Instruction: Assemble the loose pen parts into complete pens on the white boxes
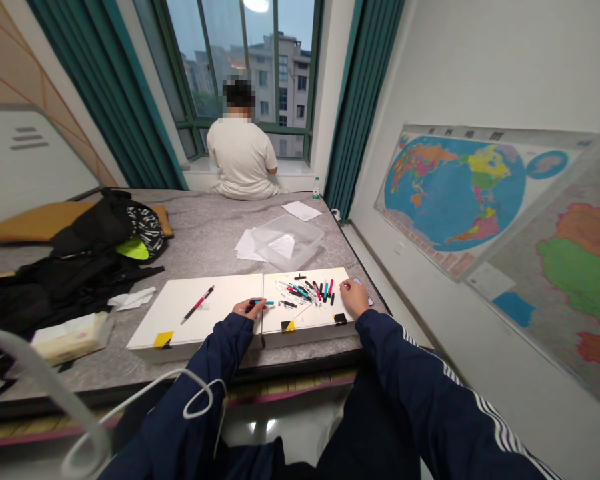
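Observation:
My left hand (pixel 245 309) is shut on a slim black and cyan pen part (pixel 263 303), just above the left end of a scattered pile of pen parts (pixel 305 293). The pile, in black, red and cyan pieces, lies on a white board (pixel 305 320). My right hand (pixel 354 298) rests at that board's far right corner, its fingers curled, beside a flat purplish object (pixel 368 300) that it partly hides. On a second white board (pixel 220 313) to the left lies a red and black pen (pixel 198 304).
A clear plastic box (pixel 286 241) and loose papers (pixel 247 245) lie beyond the boards on a grey mattress (pixel 215 233). A person (pixel 241 157) sits at the window. Black bags (pixel 80 267) and a tissue pack (pixel 73 338) lie left; a white cable (pixel 40 373) crosses the foreground.

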A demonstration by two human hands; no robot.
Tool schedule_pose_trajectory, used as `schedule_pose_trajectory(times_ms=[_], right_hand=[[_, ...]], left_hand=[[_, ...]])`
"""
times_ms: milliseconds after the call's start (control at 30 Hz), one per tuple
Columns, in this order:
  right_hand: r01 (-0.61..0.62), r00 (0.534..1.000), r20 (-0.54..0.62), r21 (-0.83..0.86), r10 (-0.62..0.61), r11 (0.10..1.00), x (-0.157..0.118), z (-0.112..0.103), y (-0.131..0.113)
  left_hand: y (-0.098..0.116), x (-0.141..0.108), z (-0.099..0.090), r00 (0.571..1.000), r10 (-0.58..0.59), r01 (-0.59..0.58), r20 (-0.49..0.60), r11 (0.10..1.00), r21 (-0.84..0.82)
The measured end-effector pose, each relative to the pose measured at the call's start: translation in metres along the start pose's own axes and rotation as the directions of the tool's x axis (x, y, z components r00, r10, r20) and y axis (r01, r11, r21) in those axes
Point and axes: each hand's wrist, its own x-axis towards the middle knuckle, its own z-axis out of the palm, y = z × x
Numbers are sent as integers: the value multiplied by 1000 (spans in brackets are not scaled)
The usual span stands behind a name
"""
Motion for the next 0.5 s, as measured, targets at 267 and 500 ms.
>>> schedule_pose_trajectory(times_ms=[267, 500], right_hand=[[91, 995, 22, 50, -92, 995, -14, 3, 1], [295, 917, 251, 92, -309, 951, 7, -8, -45]], left_hand=[[2, -1, 2, 1000, 0, 0, -14, 1000, -1], [14, -6, 3, 1000, 23, -24, -18, 998, -53]])
